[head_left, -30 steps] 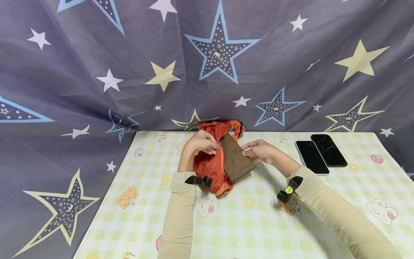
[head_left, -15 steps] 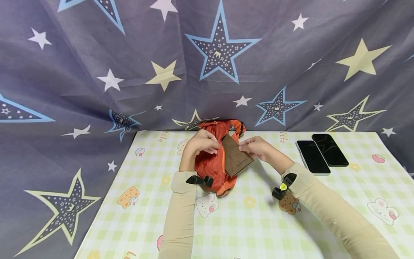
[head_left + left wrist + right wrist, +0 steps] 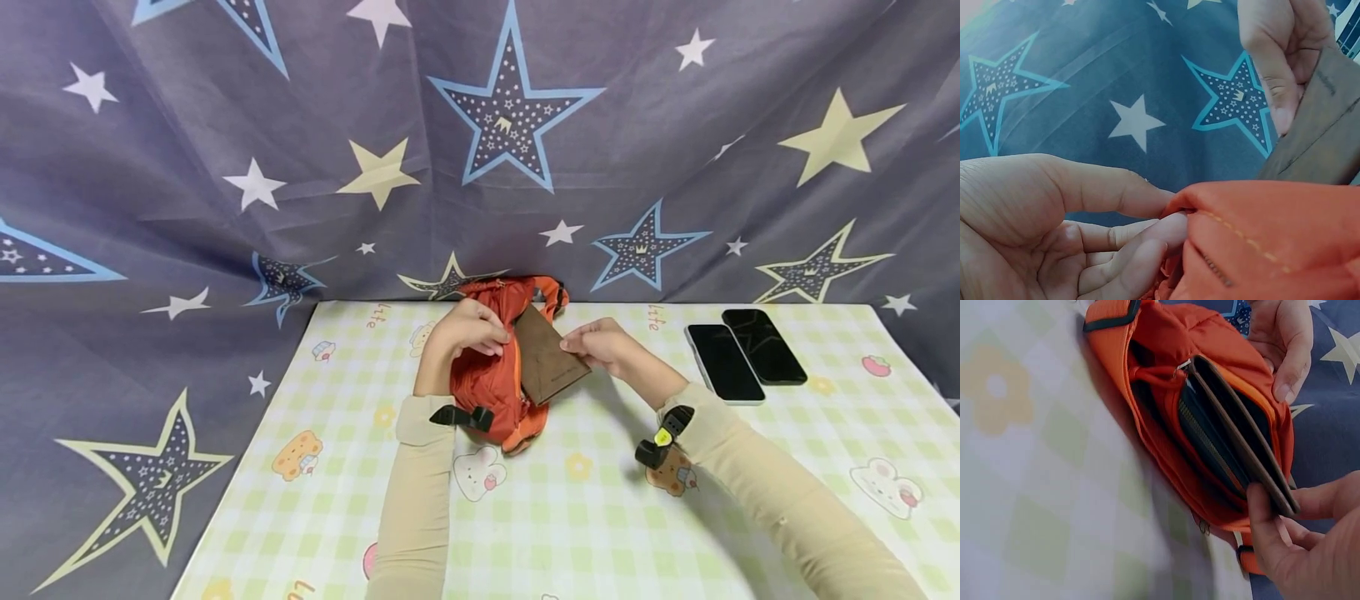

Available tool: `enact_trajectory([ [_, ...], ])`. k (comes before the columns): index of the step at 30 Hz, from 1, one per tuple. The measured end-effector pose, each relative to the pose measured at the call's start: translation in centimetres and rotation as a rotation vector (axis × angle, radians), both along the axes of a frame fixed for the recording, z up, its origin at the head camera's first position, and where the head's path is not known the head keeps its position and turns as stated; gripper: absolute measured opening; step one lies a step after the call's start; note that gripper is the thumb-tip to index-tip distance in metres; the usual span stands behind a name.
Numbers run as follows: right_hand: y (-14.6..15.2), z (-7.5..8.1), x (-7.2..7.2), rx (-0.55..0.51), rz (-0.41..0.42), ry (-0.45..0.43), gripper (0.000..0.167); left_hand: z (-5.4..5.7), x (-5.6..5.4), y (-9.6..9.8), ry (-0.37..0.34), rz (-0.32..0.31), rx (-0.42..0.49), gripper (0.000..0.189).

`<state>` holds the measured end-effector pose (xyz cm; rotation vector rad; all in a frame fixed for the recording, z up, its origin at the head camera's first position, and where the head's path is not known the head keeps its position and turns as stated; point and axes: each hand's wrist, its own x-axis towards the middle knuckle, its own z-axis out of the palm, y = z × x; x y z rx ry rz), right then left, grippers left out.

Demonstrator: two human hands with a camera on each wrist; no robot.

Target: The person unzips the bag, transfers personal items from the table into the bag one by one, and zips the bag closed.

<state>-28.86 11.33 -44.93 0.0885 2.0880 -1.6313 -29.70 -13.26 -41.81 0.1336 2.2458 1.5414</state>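
A red-orange waist bag (image 3: 487, 392) lies on the table against the curtain, its zipped pocket open toward the right. My left hand (image 3: 472, 329) pinches the edge of the pocket between thumb and fingers, seen close in the left wrist view. A brown wallet (image 3: 551, 358) sits at a slant, partly inside the pocket, its inner end hidden by the bag. My right hand (image 3: 600, 343) pinches the wallet's outer edge, thumb on one face and fingers on the other. In the right wrist view, a dark zipper (image 3: 1210, 444) runs beside the wallet (image 3: 1241, 431) within the opening.
Two phones with black screens, a white-edged phone (image 3: 723, 364) and a black phone (image 3: 765, 346), lie side by side at the right back. The checked tablecloth (image 3: 600, 517) covers the table. Behind it hangs a star-patterned curtain (image 3: 360, 92).
The wallet has shifted slightly up and toward the bag, its lower corner higher than before. My right hand moved a little left with it, then slightly back right. My left hand stays on the bag.
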Motion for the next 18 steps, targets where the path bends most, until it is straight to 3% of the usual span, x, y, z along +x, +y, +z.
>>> enact_trajectory([
  [7, -1.1, -0.3, -0.1, -0.023, -0.059, 0.018, 0.017, -0.2, 0.0, 0.3, 0.010, -0.003, 0.010, 0.007],
  [13, -1.0, -0.6, -0.2, -0.022, -0.021, -0.008, 0.028, -0.2, -0.1, 0.0, 0.013, -0.006, 0.000, 0.008],
  [18, -0.5, -0.9, -0.2, -0.030, 0.001, -0.044, 0.020, -0.2, -0.2, 0.0, 0.010, -0.011, 0.002, 0.008],
])
